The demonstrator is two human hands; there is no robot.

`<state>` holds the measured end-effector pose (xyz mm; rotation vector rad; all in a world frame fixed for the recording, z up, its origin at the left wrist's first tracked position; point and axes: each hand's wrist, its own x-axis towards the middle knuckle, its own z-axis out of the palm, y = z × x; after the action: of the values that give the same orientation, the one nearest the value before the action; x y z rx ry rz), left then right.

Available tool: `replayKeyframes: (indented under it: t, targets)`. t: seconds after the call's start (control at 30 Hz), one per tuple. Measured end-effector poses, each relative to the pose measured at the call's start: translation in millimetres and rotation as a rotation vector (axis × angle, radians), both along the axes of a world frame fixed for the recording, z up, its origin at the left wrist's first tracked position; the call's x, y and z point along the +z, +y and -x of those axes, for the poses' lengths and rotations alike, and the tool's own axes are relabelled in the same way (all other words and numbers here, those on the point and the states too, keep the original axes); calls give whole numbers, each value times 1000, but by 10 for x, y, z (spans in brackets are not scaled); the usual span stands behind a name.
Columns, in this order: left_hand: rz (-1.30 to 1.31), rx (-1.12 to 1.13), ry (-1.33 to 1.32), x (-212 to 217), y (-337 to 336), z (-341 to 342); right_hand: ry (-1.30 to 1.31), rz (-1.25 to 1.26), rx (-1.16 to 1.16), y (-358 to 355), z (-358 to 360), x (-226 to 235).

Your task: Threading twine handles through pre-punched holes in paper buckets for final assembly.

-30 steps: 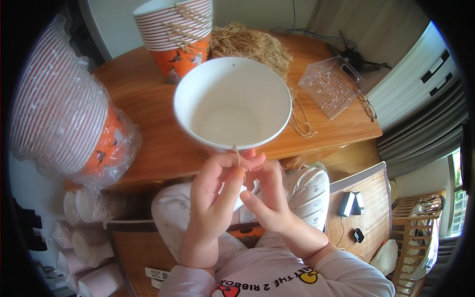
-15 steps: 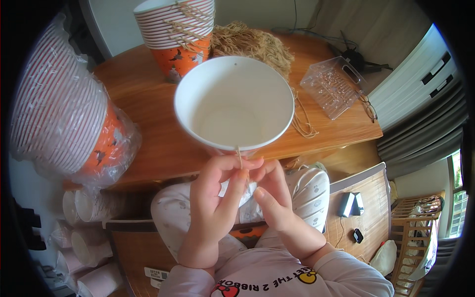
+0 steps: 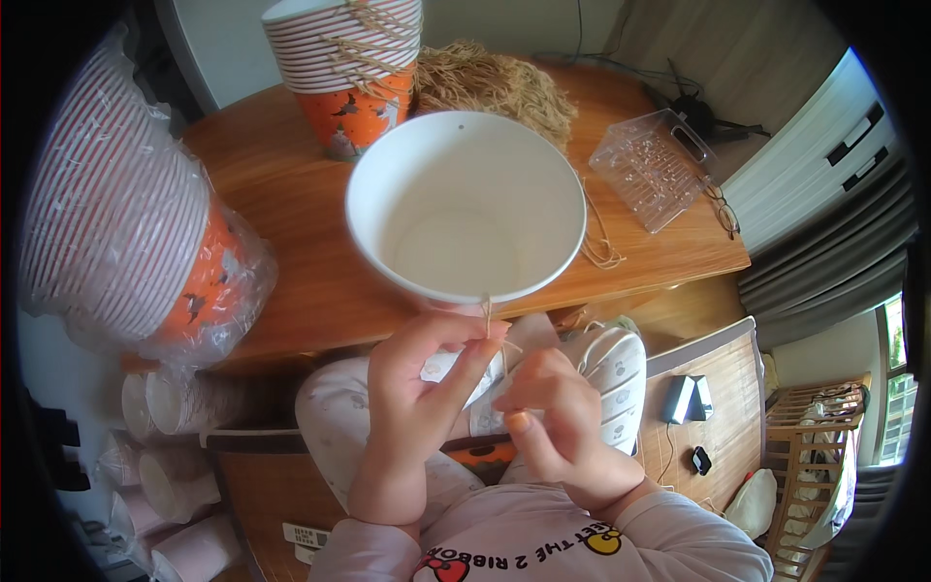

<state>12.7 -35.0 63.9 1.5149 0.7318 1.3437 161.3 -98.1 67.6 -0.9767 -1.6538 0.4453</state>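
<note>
A white-lined paper bucket [image 3: 465, 209] stands at the table's near edge, its open mouth toward me. Thin tan twine [image 3: 488, 308] passes through the rim on my side. My left hand [image 3: 412, 393] pinches that twine between thumb and forefinger just under the rim. Slightly lower and to the right, my right hand [image 3: 560, 417] is closed, thumb against curled fingers, on a trailing length of the twine. Its exact grip is partly hidden by the fingers.
Behind the bucket stand a stack of orange buckets [image 3: 354, 107] with twine handles and a heap of tan twine [image 3: 495, 92]. Plastic-wrapped buckets [image 3: 136, 213] rise at left. A clear plastic box [image 3: 645, 170] and glasses [image 3: 722, 209] lie right on the wooden table [image 3: 679, 257].
My right hand has drawn down and right, away from the left, and its fingers have curled in. The bucket has shifted slightly right. My left hand still pinches the twine.
</note>
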Motion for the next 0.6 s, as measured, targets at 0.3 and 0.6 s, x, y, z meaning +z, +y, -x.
replayKeyframes:
  t: [0.3,0.6]
  targets:
    - [237,-244,-307,-61,17,54,-251,-108,-202,118,-39,4]
    - [256,-275,-311,-23,12,55,-236,-277,-301,239,-33,9]
